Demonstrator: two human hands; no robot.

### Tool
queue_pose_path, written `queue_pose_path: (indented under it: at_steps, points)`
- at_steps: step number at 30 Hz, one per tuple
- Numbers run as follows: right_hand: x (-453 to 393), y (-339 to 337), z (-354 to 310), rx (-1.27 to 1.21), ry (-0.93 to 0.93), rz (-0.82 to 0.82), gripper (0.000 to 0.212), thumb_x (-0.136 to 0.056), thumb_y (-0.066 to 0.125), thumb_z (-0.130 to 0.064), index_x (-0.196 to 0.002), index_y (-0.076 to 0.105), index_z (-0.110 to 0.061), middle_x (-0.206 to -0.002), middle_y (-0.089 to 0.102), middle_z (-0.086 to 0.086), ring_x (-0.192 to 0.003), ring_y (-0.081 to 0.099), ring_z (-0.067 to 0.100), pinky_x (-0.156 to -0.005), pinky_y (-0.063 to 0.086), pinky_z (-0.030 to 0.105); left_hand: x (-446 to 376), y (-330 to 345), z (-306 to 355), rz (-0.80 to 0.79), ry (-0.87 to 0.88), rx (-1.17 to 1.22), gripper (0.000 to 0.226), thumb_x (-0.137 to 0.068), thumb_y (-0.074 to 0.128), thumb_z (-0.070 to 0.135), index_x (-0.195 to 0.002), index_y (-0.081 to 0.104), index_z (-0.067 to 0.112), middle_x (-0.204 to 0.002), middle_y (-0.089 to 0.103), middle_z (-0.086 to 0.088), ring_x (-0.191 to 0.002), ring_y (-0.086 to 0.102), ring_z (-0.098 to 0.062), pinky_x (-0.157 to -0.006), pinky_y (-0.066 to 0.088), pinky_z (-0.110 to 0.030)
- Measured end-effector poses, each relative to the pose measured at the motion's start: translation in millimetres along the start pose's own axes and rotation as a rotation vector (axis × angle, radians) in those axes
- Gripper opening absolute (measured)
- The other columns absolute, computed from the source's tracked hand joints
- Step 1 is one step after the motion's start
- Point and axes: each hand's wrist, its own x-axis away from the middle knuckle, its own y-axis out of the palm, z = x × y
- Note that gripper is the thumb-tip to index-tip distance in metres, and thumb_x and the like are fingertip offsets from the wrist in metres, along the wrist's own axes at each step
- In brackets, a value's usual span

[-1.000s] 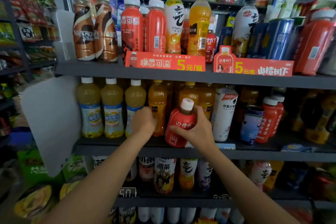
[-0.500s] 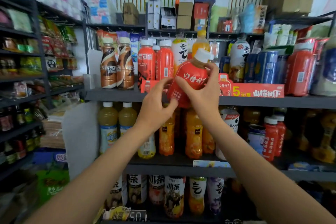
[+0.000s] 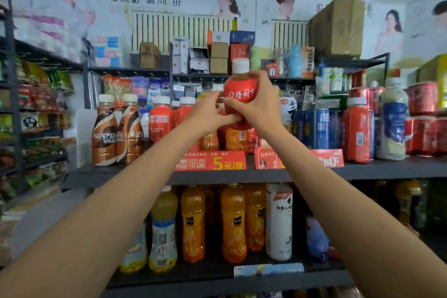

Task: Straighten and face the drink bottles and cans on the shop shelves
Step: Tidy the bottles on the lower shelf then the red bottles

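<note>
The red bottle (image 3: 239,97) stands upright between both hands: right hand (image 3: 260,106) wraps it, left hand (image 3: 209,113) grips its lower side.

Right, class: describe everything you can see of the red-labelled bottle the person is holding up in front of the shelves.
The red-labelled bottle is small and rounded, looks like clear plastic, with a white screw cap on top and brownish drink showing at the neck. A red wrap with white Chinese characters covers its body. It is held upright, off the shelf, in front of the upper shelf's drinks. The right hand grips it from the right; the left hand holds its lower left side, hiding the base.
</note>
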Motion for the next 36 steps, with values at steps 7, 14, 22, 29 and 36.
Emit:
queue_pose_path:
  at_steps: [7,14,22,29,36]
  points:
    - [-44.8,-10.2,88.1,0.175,0.451,-0.197,0.081,-0.064,0.085,-0.028,-0.129,0.038,-0.011,-0.121,0.055,0.013,-0.113,0.053,0.032,-0.093,0.048,0.050,-28.0,26.7,-38.6,0.038,-0.143,-0.114,0.034,-0.087,0.061,0.007,-0.120,0.059,0.009,-0.131,0.055,-0.008,-0.116,0.054,-0.021,-0.097,0.042,-0.030]
    - [-30.5,14.6,116.2,0.335,0.457,-0.369,0.070,-0.074,0.078,-0.029,-0.125,0.037,-0.006,-0.125,0.052,0.016,-0.115,0.052,0.034,-0.089,0.046,0.042,-22.7,46.0,-49.9,-0.019,-0.172,-0.121,0.033,-0.088,0.061,0.011,-0.121,0.058,0.014,-0.130,0.055,-0.004,-0.115,0.054,-0.020,-0.094,0.043,-0.031]
    - [-58.8,23.3,84.3,0.427,0.105,-0.169,0.070,-0.086,0.065,-0.030,-0.140,0.028,-0.005,-0.139,0.037,0.017,-0.129,0.034,0.032,-0.101,0.037,0.037,-22.2,39.6,-50.1,0.128,-0.097,-0.057,0.025,-0.089,0.057,0.006,-0.112,0.062,0.013,-0.118,0.061,-0.002,-0.095,0.053,-0.008,-0.073,0.046,-0.017]
    - [-78.0,62.9,66.2,0.255,0.177,-0.420,0.113,-0.075,0.078,-0.019,-0.149,-0.006,-0.025,-0.149,0.024,0.023,-0.128,0.042,0.035,-0.101,0.038,0.039,-6.1,19.2,-55.8,0.219,-0.033,-0.042,0.020,-0.089,0.055,0.004,-0.104,0.063,0.014,-0.102,0.062,0.004,-0.096,0.058,-0.009,-0.083,0.048,-0.023]
    - [-66.1,62.0,52.8,0.086,0.218,-0.165,0.106,-0.066,0.084,-0.016,-0.146,0.016,-0.021,-0.140,0.041,0.013,-0.123,0.047,0.031,-0.095,0.044,0.040,12.8,18.7,-53.0,0.221,0.002,-0.077,0.024,-0.090,0.052,0.002,-0.111,0.059,0.011,-0.109,0.060,-0.001,-0.097,0.057,-0.010,-0.088,0.049,-0.026]
